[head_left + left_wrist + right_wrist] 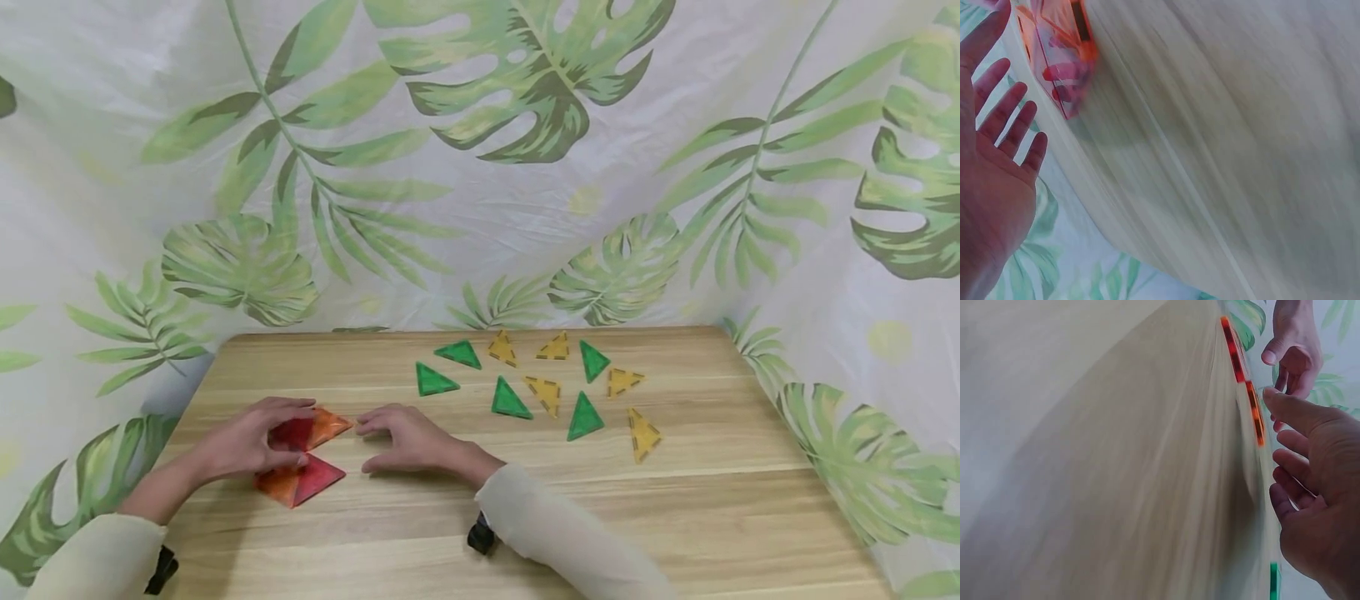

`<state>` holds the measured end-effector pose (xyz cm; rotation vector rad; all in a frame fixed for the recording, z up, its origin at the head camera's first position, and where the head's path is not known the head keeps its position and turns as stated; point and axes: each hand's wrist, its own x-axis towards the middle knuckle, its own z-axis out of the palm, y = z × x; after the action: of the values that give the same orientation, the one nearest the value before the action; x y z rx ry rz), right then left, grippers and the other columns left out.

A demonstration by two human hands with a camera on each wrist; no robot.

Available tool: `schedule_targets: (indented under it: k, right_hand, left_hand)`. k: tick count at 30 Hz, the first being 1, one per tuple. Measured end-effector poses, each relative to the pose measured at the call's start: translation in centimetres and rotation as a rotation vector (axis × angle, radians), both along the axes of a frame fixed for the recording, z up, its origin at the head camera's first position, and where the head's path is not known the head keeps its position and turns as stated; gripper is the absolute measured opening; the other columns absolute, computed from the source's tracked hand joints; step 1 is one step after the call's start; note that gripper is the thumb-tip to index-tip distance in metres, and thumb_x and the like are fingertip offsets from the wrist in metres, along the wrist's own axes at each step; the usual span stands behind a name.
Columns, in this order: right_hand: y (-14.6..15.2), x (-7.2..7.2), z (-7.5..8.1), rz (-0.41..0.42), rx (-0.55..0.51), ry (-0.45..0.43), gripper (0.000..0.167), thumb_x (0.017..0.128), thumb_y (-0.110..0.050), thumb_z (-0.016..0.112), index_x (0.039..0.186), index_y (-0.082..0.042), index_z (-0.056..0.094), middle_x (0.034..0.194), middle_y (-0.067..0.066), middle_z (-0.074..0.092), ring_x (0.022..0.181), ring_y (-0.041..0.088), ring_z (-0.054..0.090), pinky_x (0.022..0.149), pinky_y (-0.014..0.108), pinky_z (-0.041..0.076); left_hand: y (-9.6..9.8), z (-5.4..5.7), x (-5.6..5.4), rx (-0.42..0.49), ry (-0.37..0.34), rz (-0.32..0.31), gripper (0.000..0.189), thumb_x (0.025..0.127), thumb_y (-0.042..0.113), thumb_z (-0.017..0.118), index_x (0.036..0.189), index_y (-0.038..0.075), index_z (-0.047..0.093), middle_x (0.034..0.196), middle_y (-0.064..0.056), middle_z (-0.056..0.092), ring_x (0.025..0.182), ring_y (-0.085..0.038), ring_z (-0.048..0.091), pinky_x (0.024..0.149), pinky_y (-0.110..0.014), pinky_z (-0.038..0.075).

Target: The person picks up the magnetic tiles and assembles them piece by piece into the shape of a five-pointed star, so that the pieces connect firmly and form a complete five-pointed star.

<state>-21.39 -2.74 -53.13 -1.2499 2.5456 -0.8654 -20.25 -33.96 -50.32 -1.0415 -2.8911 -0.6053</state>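
Note:
Red and orange translucent triangular tiles lie together at the left of the table, among them an orange tile [330, 427] at the upper right and a red tile [318, 480] at the lower right. My left hand [243, 442] is over them, hiding part of the group; in the left wrist view its fingers [1007, 115] are spread and loosely straight beside the tiles. To the right of the group is my right hand [411, 442], its fingertips close to the orange tile's point. Nothing shows between its relaxed, slightly bent fingers [1297, 469].
Several green triangular tiles [510, 400] and several yellow ones [545, 393] lie scattered across the back middle and right of the wooden table [712, 500]. A leaf-patterned cloth [495, 225] hangs behind the table and along its sides.

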Motion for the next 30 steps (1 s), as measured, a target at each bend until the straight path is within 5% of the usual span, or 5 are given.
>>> schedule_targets:
  k: [8, 21, 30]
  right_hand:
    - [5.3, 0.5, 0.6, -0.005, 0.002, 0.022, 0.058, 0.094, -0.039, 0.083, 0.142, -0.011, 0.068, 0.154, 0.002, 0.059, 0.145, 0.017, 0.05, 0.123, 0.03, 0.036]
    - [13.0, 0.9, 1.6, -0.021, -0.015, 0.024, 0.055, 0.092, -0.029, 0.085, 0.139, -0.005, 0.069, 0.152, 0.009, 0.06, 0.143, 0.026, 0.053, 0.12, 0.041, 0.042]
    - [19.4, 0.8, 1.7, -0.087, -0.052, 0.043, 0.049, 0.091, -0.024, 0.086, 0.133, -0.004, 0.072, 0.147, 0.012, 0.063, 0.138, 0.032, 0.056, 0.115, 0.052, 0.046]
  left_hand:
    - [4.1, 0.0, -0.4, 0.053, -0.094, 0.01, 0.067, 0.086, 0.044, 0.089, 0.14, 0.01, 0.069, 0.147, -0.015, 0.062, 0.135, -0.043, 0.056, 0.107, -0.066, 0.045]
    - [11.0, 0.2, -1.1, 0.101, -0.065, -0.002, 0.071, 0.087, 0.039, 0.089, 0.144, 0.005, 0.065, 0.151, -0.021, 0.057, 0.136, -0.046, 0.055, 0.107, -0.064, 0.049]
    - [14.0, -0.3, -2.1, 0.138, -0.035, 0.027, 0.073, 0.085, 0.033, 0.091, 0.145, 0.002, 0.062, 0.154, -0.024, 0.054, 0.139, -0.048, 0.051, 0.108, -0.065, 0.047]
